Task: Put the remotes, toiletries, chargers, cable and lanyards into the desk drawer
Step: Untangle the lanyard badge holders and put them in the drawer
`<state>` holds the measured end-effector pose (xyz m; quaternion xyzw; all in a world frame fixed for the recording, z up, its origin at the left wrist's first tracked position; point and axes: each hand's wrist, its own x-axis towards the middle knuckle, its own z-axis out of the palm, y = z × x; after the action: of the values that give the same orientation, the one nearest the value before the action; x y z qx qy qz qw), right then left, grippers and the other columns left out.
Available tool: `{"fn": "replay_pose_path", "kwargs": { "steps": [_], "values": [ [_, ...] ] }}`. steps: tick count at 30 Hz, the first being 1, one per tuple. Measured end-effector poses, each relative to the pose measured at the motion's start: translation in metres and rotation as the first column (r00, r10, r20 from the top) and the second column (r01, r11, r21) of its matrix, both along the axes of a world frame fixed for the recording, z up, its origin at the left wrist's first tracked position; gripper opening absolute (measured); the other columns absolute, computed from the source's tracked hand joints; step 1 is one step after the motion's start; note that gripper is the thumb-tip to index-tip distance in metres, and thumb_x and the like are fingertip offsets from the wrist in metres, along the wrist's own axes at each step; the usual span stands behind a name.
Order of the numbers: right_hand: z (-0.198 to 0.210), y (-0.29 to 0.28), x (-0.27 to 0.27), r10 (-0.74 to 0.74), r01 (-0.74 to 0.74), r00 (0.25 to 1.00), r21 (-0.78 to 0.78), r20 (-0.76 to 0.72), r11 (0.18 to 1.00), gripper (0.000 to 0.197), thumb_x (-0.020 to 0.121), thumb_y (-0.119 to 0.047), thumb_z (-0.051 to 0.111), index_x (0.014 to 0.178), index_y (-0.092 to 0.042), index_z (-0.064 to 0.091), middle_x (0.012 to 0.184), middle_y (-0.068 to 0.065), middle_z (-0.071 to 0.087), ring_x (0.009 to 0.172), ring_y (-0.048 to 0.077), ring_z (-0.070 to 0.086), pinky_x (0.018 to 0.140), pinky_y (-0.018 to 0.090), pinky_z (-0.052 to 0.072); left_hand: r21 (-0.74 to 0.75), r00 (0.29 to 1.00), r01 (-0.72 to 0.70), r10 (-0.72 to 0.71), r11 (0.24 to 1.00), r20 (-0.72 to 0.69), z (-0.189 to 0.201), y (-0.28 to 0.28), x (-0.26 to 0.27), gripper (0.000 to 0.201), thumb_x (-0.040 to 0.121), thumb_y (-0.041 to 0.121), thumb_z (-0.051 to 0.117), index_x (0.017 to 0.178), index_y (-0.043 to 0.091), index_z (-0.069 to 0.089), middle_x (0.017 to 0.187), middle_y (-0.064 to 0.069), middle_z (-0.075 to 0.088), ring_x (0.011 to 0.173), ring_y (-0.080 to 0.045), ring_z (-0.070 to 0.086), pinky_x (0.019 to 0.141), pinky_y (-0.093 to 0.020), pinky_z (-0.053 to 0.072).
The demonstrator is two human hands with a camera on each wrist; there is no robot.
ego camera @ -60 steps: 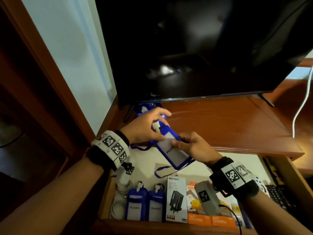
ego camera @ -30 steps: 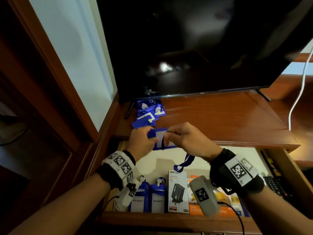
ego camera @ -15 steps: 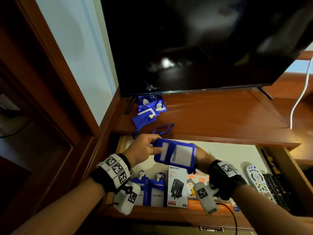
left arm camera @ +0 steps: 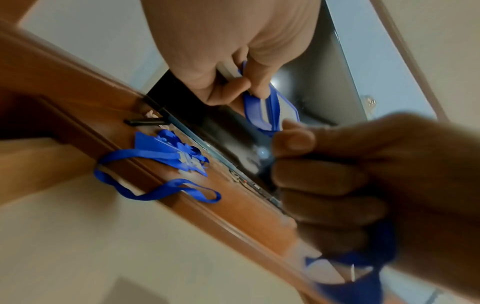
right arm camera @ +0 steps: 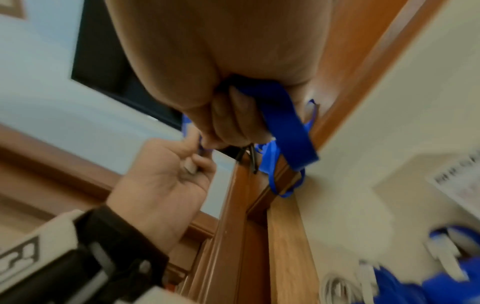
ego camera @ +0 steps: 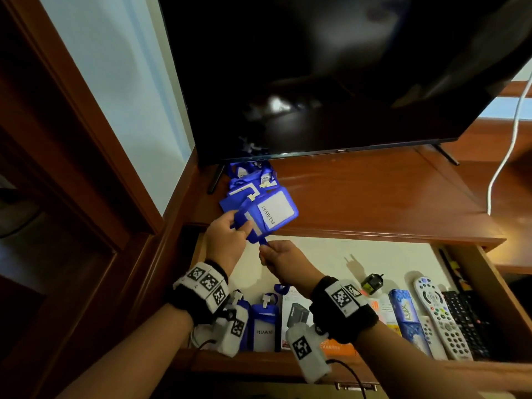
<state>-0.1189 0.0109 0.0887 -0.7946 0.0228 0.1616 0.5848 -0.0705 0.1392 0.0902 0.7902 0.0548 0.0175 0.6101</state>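
Observation:
A blue lanyard badge holder point(ego camera: 269, 213) marked PELAWAT is held up over the back of the open drawer point(ego camera: 331, 263). My left hand point(ego camera: 227, 236) pinches its lower left corner point(left arm camera: 259, 107). My right hand point(ego camera: 283, 259) grips the blue strap point(right arm camera: 283, 125) just below the badge, fingers curled round it. More blue lanyards point(ego camera: 249, 180) lie heaped on the desk top under the TV's left corner; one strap point(left arm camera: 155, 191) hangs over the desk edge. Two blue badges point(ego camera: 264, 323), charger boxes point(ego camera: 296, 315), soap point(ego camera: 403, 309) and remotes point(ego camera: 440, 315) lie in the drawer.
A black TV point(ego camera: 331, 70) stands on the wooden desk top point(ego camera: 374, 197), close above the hands. A white cable point(ego camera: 506, 156) hangs at the right. A black plug point(ego camera: 372, 282) lies in the drawer. A wooden frame point(ego camera: 86, 145) borders the left side.
The badge has gone from lying flat low over the drawer to tilted upward near the desk edge. My right hand slid off the badge and now grips the strap.

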Motion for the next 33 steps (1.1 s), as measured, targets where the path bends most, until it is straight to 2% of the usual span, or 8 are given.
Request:
{"fn": "replay_pose_path", "kwargs": {
  "steps": [3, 7, 13, 16, 20, 23, 26, 33],
  "values": [
    [0.013, -0.007, 0.002, 0.202, -0.17, 0.978, -0.383, 0.045, 0.908, 0.04, 0.098, -0.021, 0.044, 0.059, -0.021, 0.051, 0.059, -0.008, 0.047, 0.051, 0.005, 0.041, 0.05, 0.019, 0.031, 0.161, 0.998, 0.059, -0.059, 0.985, -0.007, -0.008, 0.009, -0.006, 0.011, 0.085, 0.006, 0.064, 0.094, 0.013, 0.063, 0.089, 0.001, 0.065, 0.083, -0.012, 0.062, 0.064, -0.017, 0.047],
    [0.022, -0.021, 0.005, 0.344, -0.299, 0.939, -0.478, 0.006, 0.826, 0.036, 0.096, -0.022, 0.048, 0.06, -0.019, 0.054, 0.058, -0.008, 0.051, 0.052, 0.006, 0.046, 0.05, 0.018, 0.032, 0.469, 0.952, 0.267, -0.305, 0.842, 0.006, -0.013, 0.016, -0.015, 0.015, 0.083, 0.005, 0.064, 0.097, 0.01, 0.064, 0.082, -0.002, 0.059, 0.078, -0.017, 0.057, 0.068, -0.022, 0.039],
    [0.019, -0.047, 0.011, 0.406, -0.34, 0.913, -0.478, 0.039, 0.81, 0.038, 0.092, -0.031, 0.058, 0.056, -0.017, 0.057, 0.054, -0.005, 0.052, 0.049, 0.005, 0.043, 0.053, 0.019, 0.034, 0.457, 0.66, 0.727, -0.706, 0.513, -0.257, -0.007, 0.019, -0.025, 0.017, 0.079, 0.004, 0.069, 0.088, 0.018, 0.066, 0.074, 0.011, 0.058, 0.07, 0.0, 0.055, 0.064, -0.014, 0.043],
    [0.012, -0.055, 0.003, 0.33, -0.315, 0.944, -0.227, 0.028, 0.921, 0.035, 0.093, -0.027, 0.058, 0.06, -0.012, 0.057, 0.054, 0.0, 0.05, 0.046, 0.004, 0.039, 0.048, 0.016, 0.033, 0.299, 0.646, 0.758, -0.733, 0.58, -0.214, -0.001, 0.02, -0.028, 0.016, 0.08, 0.0, 0.068, 0.084, 0.016, 0.064, 0.077, 0.009, 0.06, 0.074, -0.001, 0.058, 0.068, -0.012, 0.045],
    [0.009, -0.057, -0.011, 0.141, -0.131, 0.99, 0.316, -0.007, 0.94, 0.018, 0.085, -0.019, 0.06, 0.078, -0.003, 0.064, 0.057, -0.002, 0.062, 0.049, 0.007, 0.053, 0.048, 0.017, 0.042, -0.038, 0.772, 0.625, -0.625, 0.779, -0.118, 0.0, 0.016, -0.034, 0.017, 0.079, 0.009, 0.065, 0.089, 0.023, 0.065, 0.089, -0.006, 0.065, 0.084, -0.023, 0.057, 0.08, -0.036, 0.049],
    [0.006, -0.054, -0.023, 0.067, -0.073, 0.997, 0.328, 0.029, 0.942, 0.004, 0.082, 0.002, 0.065, 0.082, 0.004, 0.061, 0.061, 0.002, 0.057, 0.053, 0.011, 0.052, 0.05, 0.018, 0.045, -0.315, 0.841, 0.505, -0.54, 0.804, -0.03, 0.0, 0.001, -0.043, 0.024, 0.076, 0.016, 0.067, 0.099, 0.015, 0.065, 0.098, -0.01, 0.067, 0.094, -0.027, 0.062, 0.086, -0.039, 0.05],
    [-0.006, -0.051, -0.024, 0.046, -0.035, 0.999, 0.444, -0.014, 0.895, 0.013, 0.079, -0.015, 0.059, 0.079, -0.002, 0.055, 0.056, 0.001, 0.044, 0.05, 0.012, 0.038, 0.049, 0.022, 0.037, -0.583, 0.908, 0.314, -0.417, 0.749, -0.047, 0.001, -0.012, -0.049, 0.035, 0.073, 0.016, 0.068, 0.105, 0.007, 0.062, 0.097, -0.008, 0.073, 0.095, -0.021, 0.068, 0.082, -0.03, 0.055],
    [-0.023, -0.051, -0.015, 0.137, 0.04, 0.967, 0.66, -0.213, 0.751, 0.024, 0.095, -0.01, 0.041, 0.077, -0.01, 0.056, 0.051, 0.003, 0.044, 0.045, 0.011, 0.036, 0.046, 0.022, 0.033, -0.6, 0.965, 0.115, -0.232, 0.792, -0.123, -0.008, -0.022, -0.061, 0.027, 0.083, 0.003, 0.057, 0.109, 0.003, 0.062, 0.113, -0.021, 0.065, 0.108, -0.032, 0.062, 0.093, -0.041, 0.051]
  ]
}}
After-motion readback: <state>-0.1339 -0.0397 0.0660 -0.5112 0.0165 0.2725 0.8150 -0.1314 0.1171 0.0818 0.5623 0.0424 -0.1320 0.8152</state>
